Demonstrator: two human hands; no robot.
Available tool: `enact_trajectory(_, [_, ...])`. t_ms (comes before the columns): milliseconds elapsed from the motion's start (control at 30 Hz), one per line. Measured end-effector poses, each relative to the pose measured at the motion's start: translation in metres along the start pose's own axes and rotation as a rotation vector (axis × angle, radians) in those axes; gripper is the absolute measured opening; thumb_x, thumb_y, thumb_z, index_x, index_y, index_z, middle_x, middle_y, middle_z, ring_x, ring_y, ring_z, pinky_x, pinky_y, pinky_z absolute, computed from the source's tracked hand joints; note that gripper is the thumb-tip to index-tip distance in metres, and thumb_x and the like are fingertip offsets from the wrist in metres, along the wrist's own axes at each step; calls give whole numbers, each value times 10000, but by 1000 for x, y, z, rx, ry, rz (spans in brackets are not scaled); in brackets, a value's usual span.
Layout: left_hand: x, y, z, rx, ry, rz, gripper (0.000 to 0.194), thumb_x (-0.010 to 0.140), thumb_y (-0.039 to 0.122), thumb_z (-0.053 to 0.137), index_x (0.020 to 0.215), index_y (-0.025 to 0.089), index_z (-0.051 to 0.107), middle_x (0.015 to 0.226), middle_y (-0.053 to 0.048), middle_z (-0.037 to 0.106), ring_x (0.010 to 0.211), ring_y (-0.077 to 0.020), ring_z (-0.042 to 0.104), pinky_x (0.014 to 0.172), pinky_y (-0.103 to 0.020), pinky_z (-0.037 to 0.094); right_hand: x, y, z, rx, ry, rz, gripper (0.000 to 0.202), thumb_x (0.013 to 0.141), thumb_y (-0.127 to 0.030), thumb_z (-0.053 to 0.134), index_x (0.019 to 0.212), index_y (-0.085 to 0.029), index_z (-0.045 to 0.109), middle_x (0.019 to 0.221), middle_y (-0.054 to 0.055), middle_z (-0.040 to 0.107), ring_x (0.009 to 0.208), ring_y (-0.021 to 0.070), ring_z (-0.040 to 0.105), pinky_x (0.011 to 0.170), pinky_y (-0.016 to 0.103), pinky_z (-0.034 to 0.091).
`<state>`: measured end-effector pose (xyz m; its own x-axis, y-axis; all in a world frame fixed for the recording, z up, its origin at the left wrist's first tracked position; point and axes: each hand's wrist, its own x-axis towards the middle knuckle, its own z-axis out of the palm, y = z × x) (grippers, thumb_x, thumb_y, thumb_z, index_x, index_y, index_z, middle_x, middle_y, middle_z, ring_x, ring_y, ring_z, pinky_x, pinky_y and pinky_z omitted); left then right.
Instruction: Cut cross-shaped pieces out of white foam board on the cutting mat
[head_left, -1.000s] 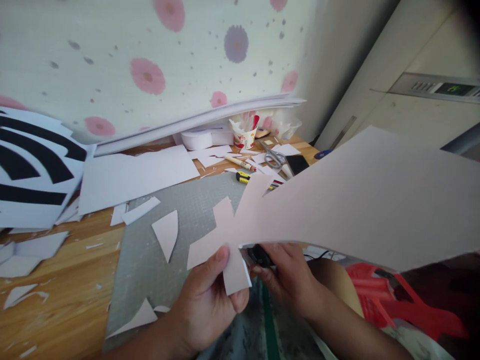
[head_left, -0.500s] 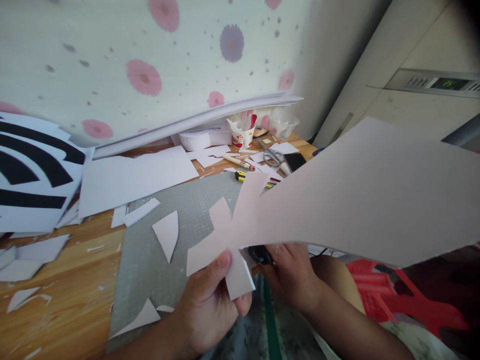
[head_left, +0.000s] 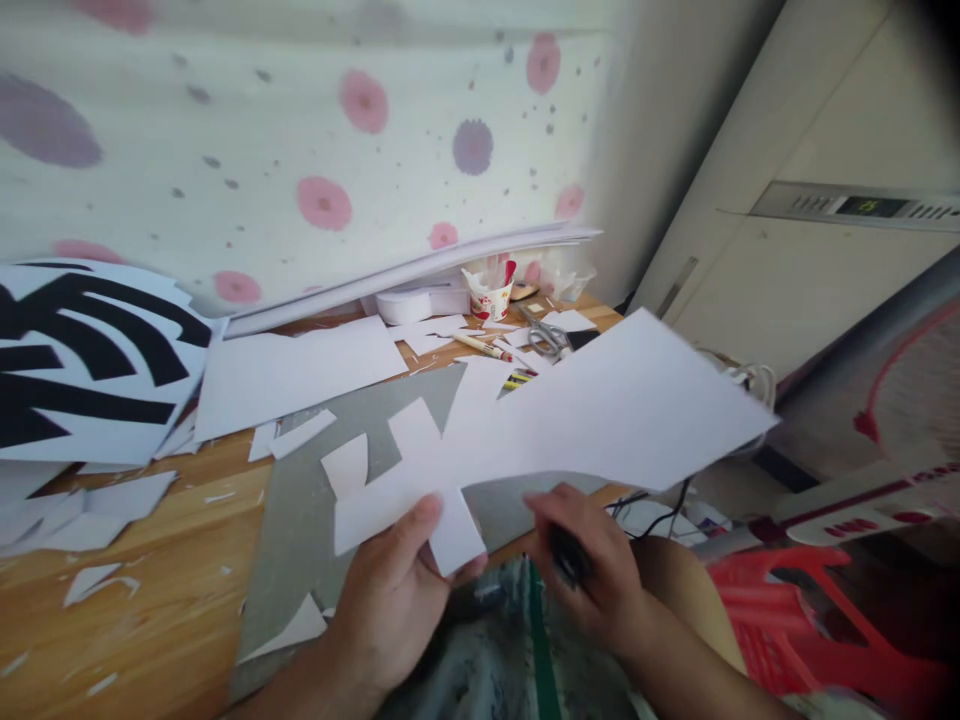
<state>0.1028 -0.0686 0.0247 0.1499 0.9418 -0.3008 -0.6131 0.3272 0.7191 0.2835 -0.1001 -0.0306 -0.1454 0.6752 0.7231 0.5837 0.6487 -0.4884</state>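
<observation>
Left hand: the left hand (head_left: 397, 590) pinches the white cut sheet (head_left: 570, 425) at its lower left end, thumb on top, fingers curled under a small flap
Right hand: the right hand (head_left: 592, 575) is closed round a dark tool (head_left: 566, 555), just below the sheet's lower edge; blur hides what the tool is
Cut sheet: held in the air above the near edge of the bench (head_left: 142, 590), slanting up and to the right, with notched tabs at its left end and a broad plain part on the right
Cutting mat: a grey mat (head_left: 300, 530) lies on the bench under the sheet, with a curved white offcut (head_left: 346, 465) on it and another scrap (head_left: 296, 630) at its near corner
Bench clutter: loose white sheets (head_left: 296, 370) behind the mat, small scraps (head_left: 97, 580) on the wood at left
Left edge: a white board with bold black shapes (head_left: 90, 360) leans at the far left
Back of bench: a paper cup (head_left: 491, 295), scissors (head_left: 547, 335) and a pen (head_left: 484, 347) lie near the wall, under a stack of white boards (head_left: 420, 270)
Right side: a red plastic stool (head_left: 795, 620) stands beside the person's knee
</observation>
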Motion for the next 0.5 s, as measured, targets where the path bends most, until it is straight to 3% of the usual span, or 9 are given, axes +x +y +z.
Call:
enact_trajectory(100, [7,13,-14,121,47,98,408,472,310,983,780,178,750,728,-19,765,654,-219,711,474,-263,581,-14,-4,-13,98,-114,-40,372,910,-140,555,1259,-268,570,743,4,665,620,170,637,552,272,504])
enact_trajectory(167, [14,23,-29,220,77,82,301,558,231,937,786,161,753,716,-39,771,659,-223,722,506,-265,591,-26,-2,-21,102,-82,0,351,900,-144,586,1225,-276,600,786,14,702,653,174,673,574,267,539])
enact_trajectory(233, [20,33,-44,298,81,21,167,636,167,869,741,119,749,661,-76,759,583,-197,705,528,-253,588,-38,5,-29,52,31,88,314,881,-152,621,1165,-282,647,858,31,731,741,193,713,634,276,585])
enact_trajectory(333, [23,42,-61,353,53,-36,119,648,86,821,744,92,751,634,-100,747,532,-205,692,532,-268,582,-50,23,-40,-91,221,302,242,850,-242,692,1091,-267,715,987,59,757,908,246,739,763,343,624])
enact_trajectory(400, [23,43,-67,390,19,-64,153,631,74,830,767,83,760,670,-121,757,563,-216,705,568,-271,580,-54,35,-45,-79,210,503,291,834,-333,721,1111,-244,735,977,60,776,907,270,750,753,372,635])
enact_trajectory(500, [27,39,-66,460,-28,-96,148,623,131,868,701,87,749,670,-133,752,554,-195,683,564,-252,542,-58,42,-45,142,106,750,375,767,-429,782,1069,-206,768,927,72,799,840,298,760,634,363,631])
